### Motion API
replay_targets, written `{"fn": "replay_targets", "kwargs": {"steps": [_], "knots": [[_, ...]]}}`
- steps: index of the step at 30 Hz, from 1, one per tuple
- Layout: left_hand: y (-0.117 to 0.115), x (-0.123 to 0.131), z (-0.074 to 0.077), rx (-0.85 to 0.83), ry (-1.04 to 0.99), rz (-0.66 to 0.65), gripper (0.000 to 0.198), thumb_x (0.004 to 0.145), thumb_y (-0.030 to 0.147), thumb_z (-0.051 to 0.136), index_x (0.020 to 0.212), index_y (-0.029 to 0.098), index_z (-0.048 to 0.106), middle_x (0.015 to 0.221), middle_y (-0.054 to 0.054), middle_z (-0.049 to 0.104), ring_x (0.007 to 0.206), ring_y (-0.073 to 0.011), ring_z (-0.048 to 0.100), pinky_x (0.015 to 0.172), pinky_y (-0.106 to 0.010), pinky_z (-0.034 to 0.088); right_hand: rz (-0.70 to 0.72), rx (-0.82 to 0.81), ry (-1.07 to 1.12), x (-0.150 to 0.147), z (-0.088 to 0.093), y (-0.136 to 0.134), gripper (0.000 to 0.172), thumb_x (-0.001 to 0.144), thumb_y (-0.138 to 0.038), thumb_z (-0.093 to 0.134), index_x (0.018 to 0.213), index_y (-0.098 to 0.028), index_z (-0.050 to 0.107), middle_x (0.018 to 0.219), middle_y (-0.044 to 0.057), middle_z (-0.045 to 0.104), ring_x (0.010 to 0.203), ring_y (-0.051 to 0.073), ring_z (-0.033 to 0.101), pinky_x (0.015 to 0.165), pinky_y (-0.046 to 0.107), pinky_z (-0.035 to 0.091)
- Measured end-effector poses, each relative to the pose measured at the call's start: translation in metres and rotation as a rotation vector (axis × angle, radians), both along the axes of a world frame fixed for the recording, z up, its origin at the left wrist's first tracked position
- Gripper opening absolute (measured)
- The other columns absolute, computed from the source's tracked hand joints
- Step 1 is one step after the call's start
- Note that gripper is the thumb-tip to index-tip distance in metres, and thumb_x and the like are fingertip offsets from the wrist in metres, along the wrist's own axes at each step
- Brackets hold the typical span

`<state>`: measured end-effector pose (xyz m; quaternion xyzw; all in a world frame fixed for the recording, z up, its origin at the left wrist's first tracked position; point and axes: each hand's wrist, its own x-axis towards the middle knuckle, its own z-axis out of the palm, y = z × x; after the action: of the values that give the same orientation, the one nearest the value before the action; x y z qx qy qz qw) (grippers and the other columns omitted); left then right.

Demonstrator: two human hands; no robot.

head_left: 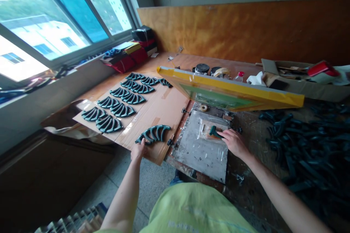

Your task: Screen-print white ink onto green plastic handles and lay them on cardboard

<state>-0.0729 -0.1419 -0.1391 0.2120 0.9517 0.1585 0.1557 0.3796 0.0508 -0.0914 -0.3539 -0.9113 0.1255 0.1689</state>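
My left hand (138,149) is closed on a dark green curved plastic piece at the near end of a fanned row (156,134) of the same pieces, on the cardboard sheet (168,107). My right hand (233,142) pinches another dark green plastic piece (214,131) by its near end. That piece lies over a small taped pad (203,131) on the grey metal plate (201,156). Above the plate's far side a screen frame (232,89) with yellow-taped edges and a green mesh is tilted up. Several more fanned rows (120,109) rest on the cardboard's left part.
A large heap of dark green pieces (311,149) covers the table at right. Behind the frame stand a jar (202,68), a red-capped bottle (240,76) and a cardboard box (298,89). A tape roll (203,108) lies at the plate's far edge. Windows line the left.
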Motion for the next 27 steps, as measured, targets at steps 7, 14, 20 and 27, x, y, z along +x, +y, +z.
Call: {"fn": "replay_targets", "kwargs": {"steps": [7, 14, 20, 27], "knots": [[0.034, 0.081, -0.005, 0.017, 0.212, -0.004, 0.068, 0.082, 0.068, 0.041, 0.130, 0.021, 0.051, 0.142, -0.015, 0.047, 0.131, -0.0341, 0.041, 0.103, -0.047, 0.036, 0.032, 0.152, -0.230, -0.036, 0.013, -0.003, 0.036, 0.093, -0.011, 0.043, 0.119, -0.022, 0.066, 0.099, 0.008, 0.065, 0.097, 0.021, 0.052, 0.080, 0.034, 0.034], [0.066, 0.095, -0.014, -0.041, 0.233, 0.045, 0.060, 0.080, 0.058, 0.050, 0.119, 0.014, 0.057, 0.139, -0.020, 0.048, 0.130, -0.0438, 0.035, 0.104, -0.062, 0.024, -0.006, 0.211, -0.249, -0.043, 0.004, -0.002, 0.041, 0.090, -0.008, 0.044, 0.122, -0.025, 0.063, 0.101, 0.007, 0.066, 0.097, 0.021, 0.054, 0.081, 0.033, 0.039], [0.060, 0.054, -0.020, 0.001, 0.259, -0.152, 0.050, 0.074, 0.055, 0.060, 0.106, 0.016, 0.064, 0.130, -0.017, 0.057, 0.123, -0.0387, 0.044, 0.102, -0.054, 0.031, -0.047, 0.248, -0.112, -0.034, -0.028, -0.003, 0.058, 0.084, -0.005, 0.038, 0.133, -0.032, 0.056, 0.106, 0.005, 0.066, 0.098, 0.022, 0.060, 0.083, 0.034, 0.048], [0.179, -0.053, -0.006, 0.234, 0.256, -0.690, 0.048, 0.072, 0.052, 0.069, 0.106, 0.019, 0.067, 0.126, -0.016, 0.059, 0.121, -0.0366, 0.046, 0.103, -0.051, 0.033, -0.175, 0.237, 0.047, -0.037, -0.036, -0.004, 0.080, 0.070, -0.018, 0.046, 0.141, -0.053, 0.035, 0.101, -0.001, 0.072, 0.084, 0.027, 0.069, 0.071, 0.042, 0.060]]}}
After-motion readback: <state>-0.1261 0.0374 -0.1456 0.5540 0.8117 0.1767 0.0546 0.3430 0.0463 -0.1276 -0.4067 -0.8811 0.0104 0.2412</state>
